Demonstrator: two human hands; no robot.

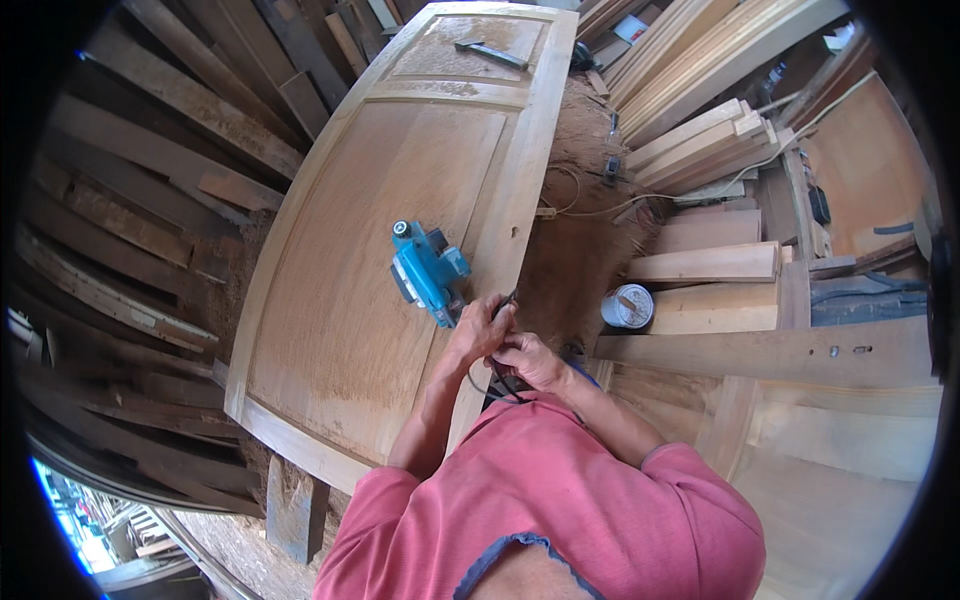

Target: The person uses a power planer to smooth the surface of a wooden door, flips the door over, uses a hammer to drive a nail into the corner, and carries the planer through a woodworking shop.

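A blue electric hand planer (428, 272) rests on a wooden panel door (350, 210) strewn with sawdust. Over the door's right edge, just below the planer, my left hand (483, 328) is closed around a dark power cord (492, 376). My right hand (530, 362) is right beside it, its fingers closed on the same cord. Loops of the cord hang between my hands and my body. The fingertips partly hide one another, so exactly how they grip the cord does not show.
A dark, narrow hand tool (492, 54) lies on the door's far end. Stacked planks (120, 160) line the left. On the right are lumber stacks (690, 150), a white tub (628, 306) and another panel (830, 440). Sawdust covers the floor (575, 250).
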